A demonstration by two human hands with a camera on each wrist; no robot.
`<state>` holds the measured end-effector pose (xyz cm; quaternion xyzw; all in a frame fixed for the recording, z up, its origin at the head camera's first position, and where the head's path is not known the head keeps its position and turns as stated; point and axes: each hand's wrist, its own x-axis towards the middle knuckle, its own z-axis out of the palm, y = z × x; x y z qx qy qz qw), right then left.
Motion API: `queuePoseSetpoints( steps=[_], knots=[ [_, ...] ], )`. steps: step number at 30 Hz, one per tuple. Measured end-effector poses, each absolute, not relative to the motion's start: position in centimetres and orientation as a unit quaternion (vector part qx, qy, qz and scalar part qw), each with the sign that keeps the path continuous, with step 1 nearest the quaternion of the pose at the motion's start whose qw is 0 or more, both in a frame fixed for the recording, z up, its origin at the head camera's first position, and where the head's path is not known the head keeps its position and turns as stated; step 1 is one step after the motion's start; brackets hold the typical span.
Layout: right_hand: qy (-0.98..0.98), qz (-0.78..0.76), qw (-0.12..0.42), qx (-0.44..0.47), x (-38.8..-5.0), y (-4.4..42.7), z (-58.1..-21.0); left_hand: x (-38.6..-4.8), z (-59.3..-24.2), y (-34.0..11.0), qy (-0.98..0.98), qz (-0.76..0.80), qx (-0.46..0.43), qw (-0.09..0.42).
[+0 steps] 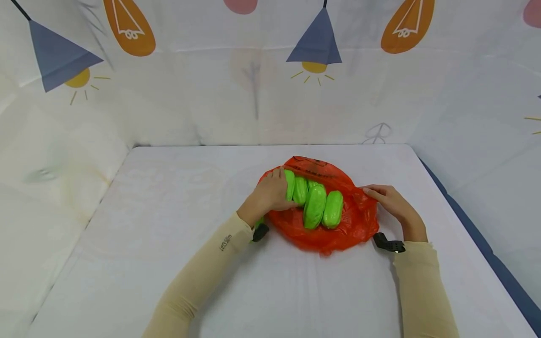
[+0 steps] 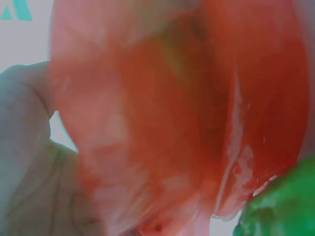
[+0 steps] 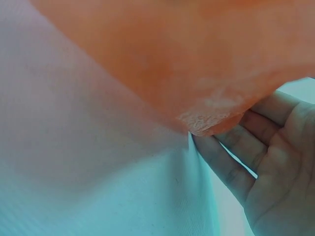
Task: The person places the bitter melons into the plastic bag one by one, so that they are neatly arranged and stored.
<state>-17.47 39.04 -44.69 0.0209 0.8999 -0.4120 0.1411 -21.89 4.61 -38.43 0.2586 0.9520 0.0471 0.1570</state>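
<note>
A crinkled red plastic bag lies spread on the table, with several glossy green elongated pieces on it; their exact kind is unclear. My left hand grips the bag's left side, beside the leftmost green piece. Its thumb points right across the pieces. Red film covers much of the left wrist view, partly hiding the palm, and a blurred green surface fills the lower right corner. At the bag's right edge, my right hand pinches the plastic with its fingertips. The right thumb is hidden in the right wrist view.
The white tabletop extends around the bag. White cloth walls with printed lamps and bulbs stand behind and at both sides. A dark blue strip runs along the right side. Black straps sit at the wrists.
</note>
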Motion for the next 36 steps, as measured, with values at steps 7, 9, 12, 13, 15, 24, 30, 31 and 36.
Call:
queuePoseSetpoints(
  steps=[7, 9, 12, 13, 15, 24, 30, 31, 36],
  knots=[
    [0.901, -0.409, 0.142, 0.025, -17.4, 38.9, -44.7, -22.0, -38.8, 4.1, 0.946, 0.092, 0.266, 0.161],
    [0.900, -0.410, 0.144, 0.026, -17.5, 38.9, -44.7, -22.1, -39.0, 4.0, 0.945, 0.090, 0.267, 0.163],
    [0.900, -0.411, 0.146, 0.028, -17.5, 38.9, -44.6, -22.2, -39.2, 3.9, 0.945, 0.086, 0.266, 0.168],
    [0.900, -0.411, 0.146, 0.028, -17.5, 38.9, -44.6, -22.2, -39.3, 3.9, 0.945, 0.085, 0.266, 0.171],
    [0.899, -0.411, 0.145, 0.028, -17.5, 39.0, -44.7, -22.3, -39.4, 3.9, 0.944, 0.086, 0.266, 0.175],
    [0.900, -0.409, 0.144, 0.028, -17.5, 38.7, -44.6, -22.7, -39.0, 2.6, 0.919, 0.169, 0.310, 0.174],
    [0.905, -0.400, 0.142, 0.024, -17.3, 38.7, -44.5, -22.8, -38.4, 1.1, 0.894, 0.228, 0.348, 0.167],
    [0.906, -0.400, 0.139, 0.022, -17.3, 38.8, -44.5, -22.8, -38.4, 0.9, 0.893, 0.233, 0.349, 0.164],
    [0.906, -0.401, 0.137, 0.018, -17.5, 39.0, -44.9, -23.1, -38.5, 0.2, 0.891, 0.243, 0.350, 0.159]
  ],
)
